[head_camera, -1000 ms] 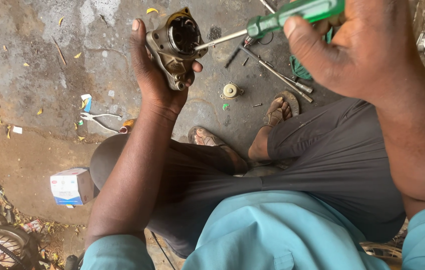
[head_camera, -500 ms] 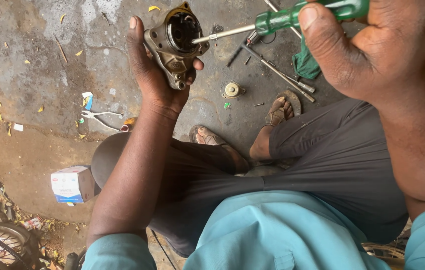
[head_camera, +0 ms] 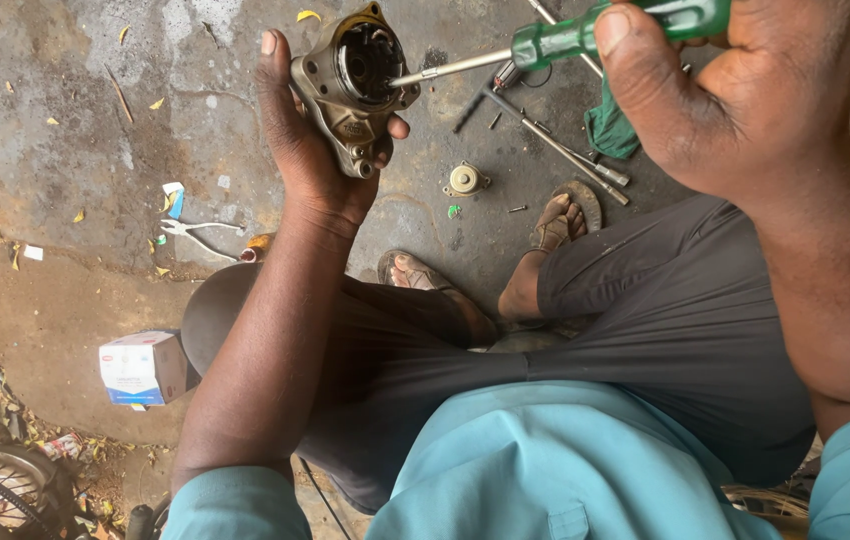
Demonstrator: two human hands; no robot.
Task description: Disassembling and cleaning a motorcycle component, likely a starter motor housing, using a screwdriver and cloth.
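Left hand (head_camera: pixel 310 150) fingers wrapped around metal housing (head_camera: pixel 353 85), bore tilted to 3 o'clock for tool access. Right hand (head_camera: pixel 735 90) fist-grips green screwdriver (head_camera: pixel 565 40), tip inside bore.

We see the scene in soft, even daylight, bright enough everywhere. The light is diffuse, so shadows are weak; only under the small carton (head_camera: pixel 143 367) at 8 o'clock and beneath the legs is the ground (head_camera: pixel 95 120) a little darker. We notice pale, slightly washed patches on the concrete at 11 o'clock, but no strong glare. The green screwdriver handle (head_camera: pixel 625 30) at 1 o'clock has a small shine. The right hand (head_camera: pixel 735 90), very close to the camera, looks large and a little soft, and the teal shirt (head_camera: pixel 545 470) at 6 o'clock is also less sharp. The metal housing (head_camera: pixel 350 90) is in good focus. The edges appear mildly stretched.
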